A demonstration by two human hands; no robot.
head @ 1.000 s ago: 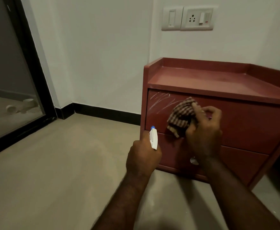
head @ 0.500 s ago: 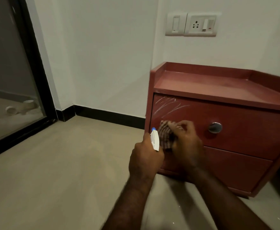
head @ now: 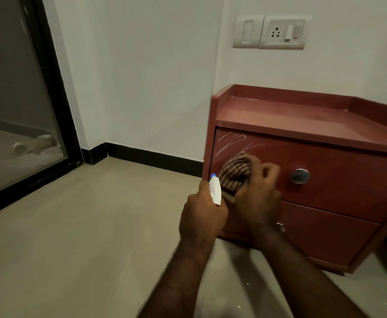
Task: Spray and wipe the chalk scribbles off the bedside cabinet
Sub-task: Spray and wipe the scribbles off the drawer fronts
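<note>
A red-brown bedside cabinet [head: 325, 125] with two drawers stands against the white wall. White chalk scribbles [head: 233, 142] mark the upper left of its top drawer front. My right hand [head: 256, 198] grips a checked brown cloth [head: 235, 174] and presses it on the drawer front just below the scribbles. My left hand [head: 201, 216] holds a white spray bottle [head: 216, 191] with a blue nozzle tip, close to the cabinet's left edge; most of the bottle is hidden in the hand.
A round metal knob [head: 300, 176] sits right of my right hand on the top drawer. A switch and socket plate [head: 271, 32] is on the wall above. A black-framed glass door [head: 47, 92] stands at the left. The floor [head: 84, 237] is beige tile.
My right hand has swept the cloth down and left across the drawer front, then back up toward the scribbles. The top drawer's knob came into sight. My left hand stayed put with the bottle.
</note>
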